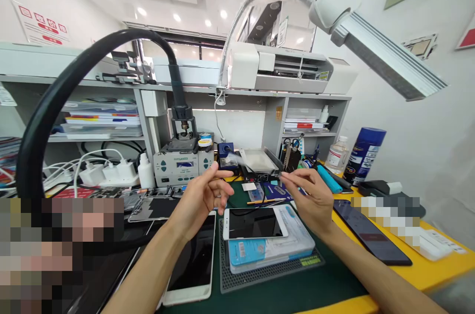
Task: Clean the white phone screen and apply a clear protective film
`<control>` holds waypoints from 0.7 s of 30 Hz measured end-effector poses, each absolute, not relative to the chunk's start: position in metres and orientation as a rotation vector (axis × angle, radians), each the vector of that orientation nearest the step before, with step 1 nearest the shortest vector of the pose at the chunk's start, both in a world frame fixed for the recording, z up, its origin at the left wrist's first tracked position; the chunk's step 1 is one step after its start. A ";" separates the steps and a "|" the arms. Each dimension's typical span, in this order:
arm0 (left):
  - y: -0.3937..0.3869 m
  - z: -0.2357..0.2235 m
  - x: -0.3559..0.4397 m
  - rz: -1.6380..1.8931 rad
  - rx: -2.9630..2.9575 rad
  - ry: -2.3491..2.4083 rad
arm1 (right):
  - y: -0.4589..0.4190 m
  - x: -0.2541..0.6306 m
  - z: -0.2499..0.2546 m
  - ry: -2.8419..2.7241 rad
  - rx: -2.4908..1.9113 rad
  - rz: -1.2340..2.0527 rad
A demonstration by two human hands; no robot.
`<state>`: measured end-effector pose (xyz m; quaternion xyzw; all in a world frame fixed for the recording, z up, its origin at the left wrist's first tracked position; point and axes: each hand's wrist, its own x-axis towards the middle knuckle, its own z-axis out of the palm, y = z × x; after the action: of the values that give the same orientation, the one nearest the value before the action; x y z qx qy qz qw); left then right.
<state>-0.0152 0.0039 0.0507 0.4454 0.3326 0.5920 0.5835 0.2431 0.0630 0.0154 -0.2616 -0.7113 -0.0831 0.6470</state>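
My left hand (202, 200) is raised over the bench, thumb and fingers apart and loosely curled, with nothing visible in its grip. Opposite it, my right hand (309, 195) pinches something small at the thumb and fingertips that I cannot make out. Between the hands shows a blurred, pale translucent strip (237, 158); whether either hand touches it is unclear. Below them a white-framed phone (256, 223), its screen dark, lies on a blue and white plastic case (272, 252). That case rests on a dark grey textured mat (245, 282). Beside my left forearm lies a white-bordered tablet (195, 264).
Behind the hands stand a hot-air station (181, 168), a white bottle (146, 171) and a flat heating plate (258, 161). To the right are a blue spray can (363, 155), a clear bottle (337, 154) and a dark phone (371, 232). A black hose (33, 121) arches at left.
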 end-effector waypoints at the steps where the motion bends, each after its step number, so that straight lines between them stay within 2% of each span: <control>1: 0.004 0.051 -0.017 1.398 1.027 0.765 | 0.065 0.244 0.016 -1.558 -0.647 -0.114; 5: 0.010 0.049 -0.024 1.443 0.934 0.818 | 0.077 0.246 0.020 -1.269 -0.910 0.359; 12: 0.021 0.040 -0.032 1.475 0.852 0.863 | 0.092 0.245 0.020 -1.075 -0.987 1.071; 16: 0.022 0.036 -0.034 1.472 0.875 0.857 | 0.097 0.241 0.016 -1.073 -1.027 1.211; 21: 0.024 0.033 -0.033 1.466 0.891 0.869 | 0.108 0.234 0.014 -1.133 -1.106 1.202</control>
<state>-0.0329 0.0237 0.0335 0.3801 0.3705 0.6251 0.5723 0.2338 0.1083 0.0142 -0.4663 -0.4776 0.5069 0.5454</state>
